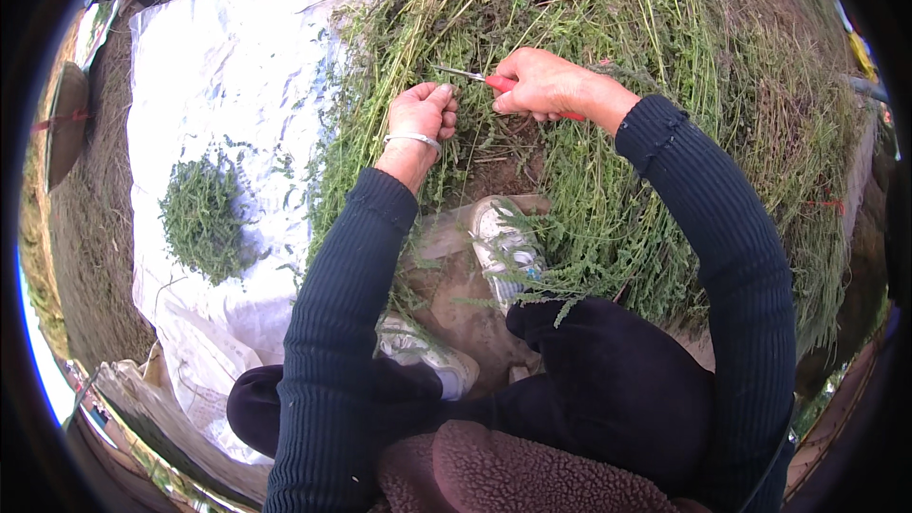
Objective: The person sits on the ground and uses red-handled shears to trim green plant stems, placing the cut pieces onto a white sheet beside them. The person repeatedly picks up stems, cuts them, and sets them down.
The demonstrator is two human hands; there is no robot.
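My right hand [538,85] is closed around the red handles of a pair of scissors [496,81], whose metal blades point left over the cut plants. Just below and left of the blade tips is my left hand [422,112], fingers curled and thumb against the forefinger, a bracelet on its wrist. Whether it pinches a stem cannot be told. Long green leafy stems [620,178] lie in a thick heap around and beyond both hands. To the left, a small pile of green sprigs [205,217] rests on a white woven plastic sheet [228,71].
My white shoes [506,249] stand on bare soil in front of the heap, with loose sprigs over them. Drier stems [784,85] are heaped at the right. A round brownish object [68,127] stands at the far left. The sheet's crumpled edge [206,363] lies near my knee.
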